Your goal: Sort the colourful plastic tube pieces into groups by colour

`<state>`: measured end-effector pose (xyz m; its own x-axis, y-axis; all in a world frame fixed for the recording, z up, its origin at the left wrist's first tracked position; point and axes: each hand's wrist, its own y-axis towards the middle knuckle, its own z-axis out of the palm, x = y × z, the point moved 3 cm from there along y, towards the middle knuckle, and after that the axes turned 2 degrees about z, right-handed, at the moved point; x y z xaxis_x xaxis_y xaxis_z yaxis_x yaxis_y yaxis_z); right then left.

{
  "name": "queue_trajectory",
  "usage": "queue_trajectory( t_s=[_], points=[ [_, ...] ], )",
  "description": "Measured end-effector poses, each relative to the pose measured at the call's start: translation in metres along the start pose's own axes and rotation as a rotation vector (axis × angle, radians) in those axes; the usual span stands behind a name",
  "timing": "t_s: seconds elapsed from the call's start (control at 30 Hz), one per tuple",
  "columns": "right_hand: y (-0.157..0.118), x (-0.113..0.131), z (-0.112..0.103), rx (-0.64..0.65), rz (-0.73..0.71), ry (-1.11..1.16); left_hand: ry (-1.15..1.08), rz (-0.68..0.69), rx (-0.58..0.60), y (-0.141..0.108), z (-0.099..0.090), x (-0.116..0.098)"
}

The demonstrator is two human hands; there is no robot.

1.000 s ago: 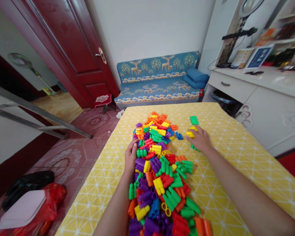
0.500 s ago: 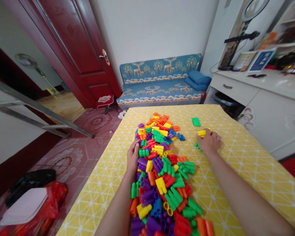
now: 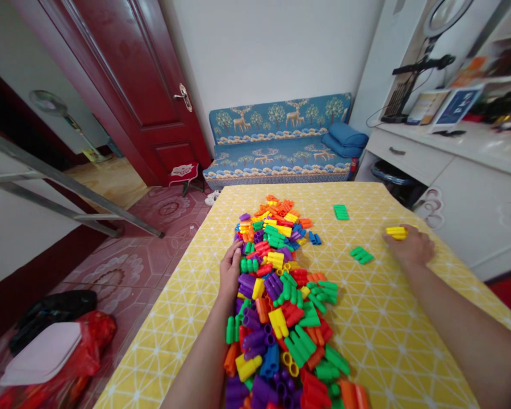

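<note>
In the head view my right hand (image 3: 412,248) is closed around a yellow plastic building block (image 3: 396,232) made of joined bullet-shaped tubes, over the right side of the table. A green block (image 3: 361,255) lies to its left, and another green block (image 3: 341,212) lies farther back. My left hand (image 3: 230,271) rests on its side along the left edge of a long pile of multicoloured blocks (image 3: 276,324), its fingers loosely extended against the pile. Nearest to its fingers are a green block (image 3: 249,265) and several purple ones. Some of its fingertips are hidden.
A yellow patterned cloth (image 3: 174,318) covers the table. Beyond its far edge is a blue sofa (image 3: 276,153); a white cabinet (image 3: 472,187) stands at the right. A metal ladder (image 3: 89,196) and bags (image 3: 51,318) are on the left.
My right hand has moved right with the yellow block, away from the nearer green block, which is now fully visible. My left hand and the pile have stayed put.
</note>
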<state>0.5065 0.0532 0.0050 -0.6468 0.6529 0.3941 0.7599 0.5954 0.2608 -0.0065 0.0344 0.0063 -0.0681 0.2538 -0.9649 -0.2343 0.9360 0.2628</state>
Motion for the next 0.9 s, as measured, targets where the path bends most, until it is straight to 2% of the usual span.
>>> queue_trajectory(
  t_s=[0.1, 0.33, 0.43, 0.63, 0.9],
  points=[
    [0.010, -0.003, 0.002, 0.029, -0.051, -0.044, 0.020, 0.002, -0.007, 0.000, -0.001, 0.000],
    [0.013, 0.015, 0.013, 0.173, -0.300, -0.106, 0.039, 0.003, 0.009, 0.000, -0.001, 0.001],
    [0.011, 0.018, 0.014, 0.193, -0.380, -0.133, 0.048, -0.002, 0.005, 0.000, -0.001, 0.002],
    [0.001, 0.018, 0.010, 0.170, -0.411, -0.121, 0.048, 0.002, 0.003, 0.000, -0.001, 0.000],
    [-0.037, 0.010, 0.001, 0.228, -0.312, -0.131, 0.004, -0.009, -0.003, 0.001, -0.001, 0.005]
  ],
)
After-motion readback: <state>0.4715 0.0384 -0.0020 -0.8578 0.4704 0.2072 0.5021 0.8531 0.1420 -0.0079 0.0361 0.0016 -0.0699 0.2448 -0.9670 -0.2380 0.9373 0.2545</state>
